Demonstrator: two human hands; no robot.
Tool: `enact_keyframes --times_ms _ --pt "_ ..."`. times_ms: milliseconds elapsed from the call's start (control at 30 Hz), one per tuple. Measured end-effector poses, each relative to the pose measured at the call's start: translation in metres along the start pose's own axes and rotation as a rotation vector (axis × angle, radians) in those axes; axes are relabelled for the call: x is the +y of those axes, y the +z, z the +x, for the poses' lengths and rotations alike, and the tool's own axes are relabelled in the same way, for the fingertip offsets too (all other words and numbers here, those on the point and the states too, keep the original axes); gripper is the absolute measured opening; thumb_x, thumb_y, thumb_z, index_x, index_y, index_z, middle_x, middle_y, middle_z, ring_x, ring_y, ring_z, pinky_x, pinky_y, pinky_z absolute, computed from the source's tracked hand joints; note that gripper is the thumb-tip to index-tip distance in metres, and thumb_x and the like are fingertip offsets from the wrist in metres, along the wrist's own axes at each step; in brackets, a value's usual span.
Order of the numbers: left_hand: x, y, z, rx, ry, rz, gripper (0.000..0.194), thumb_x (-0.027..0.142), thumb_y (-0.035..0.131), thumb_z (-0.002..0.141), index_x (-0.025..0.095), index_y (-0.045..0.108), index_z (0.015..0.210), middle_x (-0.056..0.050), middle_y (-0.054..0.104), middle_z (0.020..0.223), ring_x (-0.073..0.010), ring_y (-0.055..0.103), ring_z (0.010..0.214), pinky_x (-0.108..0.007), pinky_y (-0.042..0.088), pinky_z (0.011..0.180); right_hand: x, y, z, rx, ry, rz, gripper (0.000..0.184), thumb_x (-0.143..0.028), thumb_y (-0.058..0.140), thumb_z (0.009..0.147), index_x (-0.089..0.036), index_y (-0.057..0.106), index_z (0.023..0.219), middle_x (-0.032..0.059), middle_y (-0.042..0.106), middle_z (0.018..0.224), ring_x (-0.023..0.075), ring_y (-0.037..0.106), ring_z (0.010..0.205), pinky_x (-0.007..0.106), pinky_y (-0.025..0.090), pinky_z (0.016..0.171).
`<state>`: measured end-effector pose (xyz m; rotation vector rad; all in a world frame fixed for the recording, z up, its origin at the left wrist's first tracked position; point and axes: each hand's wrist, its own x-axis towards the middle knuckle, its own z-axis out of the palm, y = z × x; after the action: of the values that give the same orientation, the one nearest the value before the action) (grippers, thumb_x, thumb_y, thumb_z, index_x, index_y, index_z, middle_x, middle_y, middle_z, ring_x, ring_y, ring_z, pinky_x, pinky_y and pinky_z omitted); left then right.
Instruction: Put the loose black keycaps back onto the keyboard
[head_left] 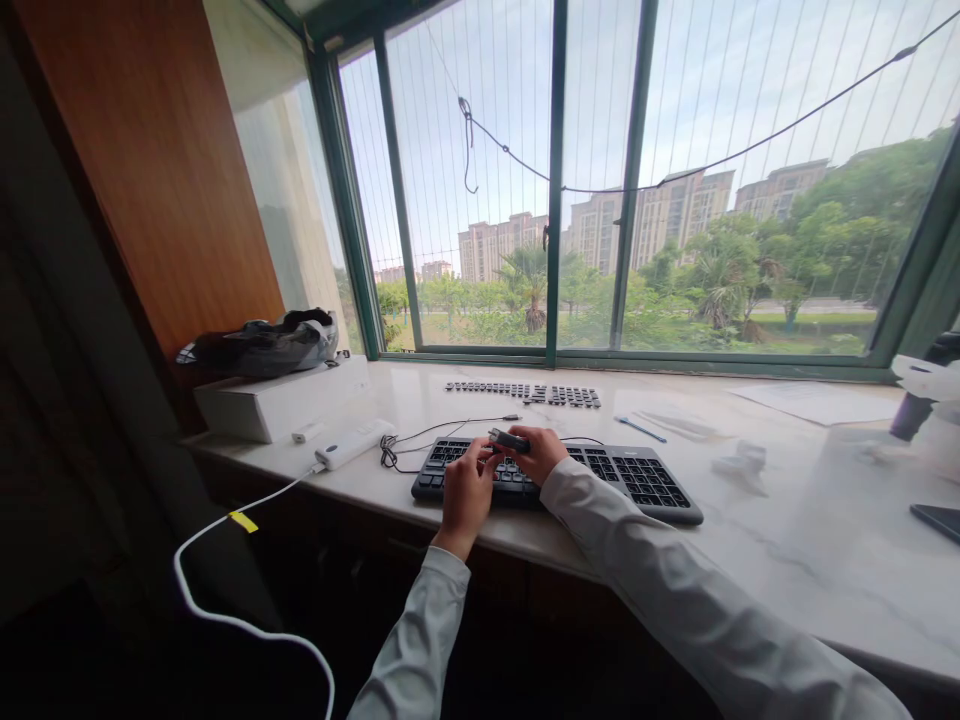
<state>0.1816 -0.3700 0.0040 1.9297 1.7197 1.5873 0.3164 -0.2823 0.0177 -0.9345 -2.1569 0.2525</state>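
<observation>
On the marble sill under the window, we have a black keyboard (637, 480) as our landmark: flat, long axis running left-right along the sill edge, slightly skewed so its right end sits nearer us. Over its left-centre keys our right hand (540, 452) is pinching a small dark tool (510, 440), oblong, hard-looking, long axis roughly left-right, lying near level above the keys; which end is its working end we cannot tell at this size. Our left hand (466, 492) sits just left of and below the tool, fingers curled down onto the keys, fingertips meeting the tool's left end; whether it grips anything itself we cannot tell. So the tool is between both hands, held from the right, touched from the left. Both sleeves are pale, smooth fabric. Behind the keyboard, toward the glass, rows of loose dark keycaps (525, 393) are laid out in a neat band parallel to it. Left of the keyboard: a thin black cable (420, 440) bundled at one spot, then a white oblong power strip (352, 444) with a white cord (225, 610) dropping off the sill. Further left, a white box (277, 405) with a dark crumpled bag (262, 345) on top. Right of the keyboard, a blue pen (639, 428) and a crumpled white scrap (739, 462). Sill surface is glossy, pale, veined.
</observation>
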Motion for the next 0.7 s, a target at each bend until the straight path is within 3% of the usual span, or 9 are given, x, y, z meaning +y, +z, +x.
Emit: enact_keyframes --times_ms 200,433,567,700 --pt "0.003 -0.002 -0.001 0.007 0.020 0.015 0.022 0.035 0.051 0.091 0.020 0.063 0.103 -0.002 0.070 0.082 -0.0138 0.063 0.064 -0.025 0.046 0.065 0.003 -0.007 -0.003 -0.030 -0.042 -0.146 0.014 -0.029 0.061 0.074 -0.025 0.068 0.086 0.0012 0.068 0.068 0.0179 0.060 0.063 0.026 0.034 0.058" --pt "0.010 -0.005 0.001 0.036 -0.034 0.004 0.027 0.038 0.049 0.092 0.020 0.064 0.105 -0.002 0.070 0.085 -0.0135 0.062 0.065 -0.026 0.047 0.070 -0.011 -0.036 -0.003 0.013 -0.083 -0.432 0.012 -0.034 0.059 0.076 -0.027 0.067 0.081 0.0019 0.072 0.076 0.0196 0.062 0.065 0.028 0.028 0.055" --pt "0.027 -0.004 0.008 0.054 0.064 0.037 0.029 0.042 0.048 0.092 0.020 0.066 0.098 -0.003 0.070 0.092 -0.0134 0.061 0.070 -0.026 0.047 0.073 -0.005 -0.055 -0.001 0.051 -0.157 -0.499 0.019 -0.042 0.055 0.081 -0.026 0.066 0.078 0.0019 0.071 0.075 0.0179 0.061 0.062 0.028 0.026 0.054" --pt "0.045 0.000 0.034 0.020 0.127 0.053 0.020 0.034 0.059 0.088 0.021 0.066 0.100 -0.003 0.071 0.096 -0.0146 0.064 0.078 -0.026 0.047 0.075 0.018 -0.064 -0.006 0.143 -0.197 -0.443 0.034 -0.047 0.048 0.086 -0.022 0.063 0.067 0.0035 0.067 0.067 0.0166 0.059 0.061 0.027 0.028 0.054"
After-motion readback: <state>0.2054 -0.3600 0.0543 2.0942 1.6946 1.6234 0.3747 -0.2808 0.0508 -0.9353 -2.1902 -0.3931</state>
